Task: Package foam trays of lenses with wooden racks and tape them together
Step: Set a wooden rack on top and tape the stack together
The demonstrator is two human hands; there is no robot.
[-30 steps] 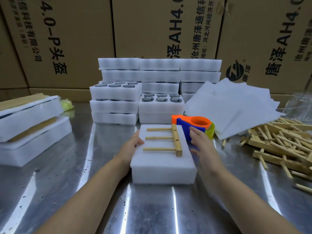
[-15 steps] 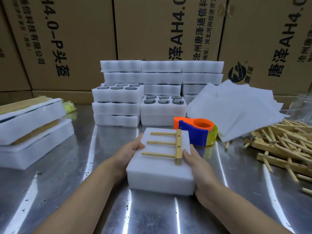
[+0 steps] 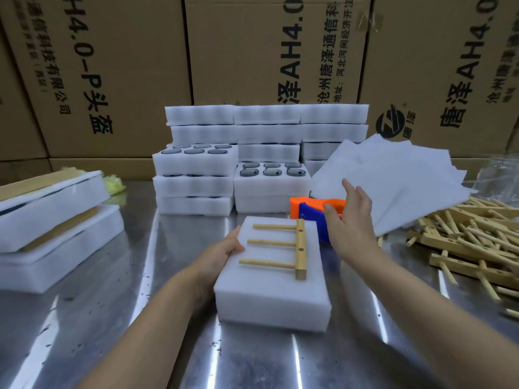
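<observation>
The right hand (image 3: 348, 217) has left the white foam tray stack (image 3: 269, 296), which lies directly before the person with the three-pegged wooden rack (image 3: 299, 248) on top. It now hovers, fingers spread and empty, over the orange-and-blue plastic tape dispenser (image 3: 309, 220) at the stack's one o'clock. The left hand (image 3: 222, 254) still grips the stack's nine o'clock edge, so taping looks to be next.

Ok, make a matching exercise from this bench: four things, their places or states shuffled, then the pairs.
1. three-pegged wooden rack
2. orange and blue tape dispenser
3. fanned white foam sheets
4. left hand

A. holds the left edge of the white foam block
B. lies on top of that block
C. behind the block, partly hidden by the open right hand
D. right rear, beside the pile of loose wooden racks

Pairs: 1-B, 2-C, 3-D, 4-A
</observation>
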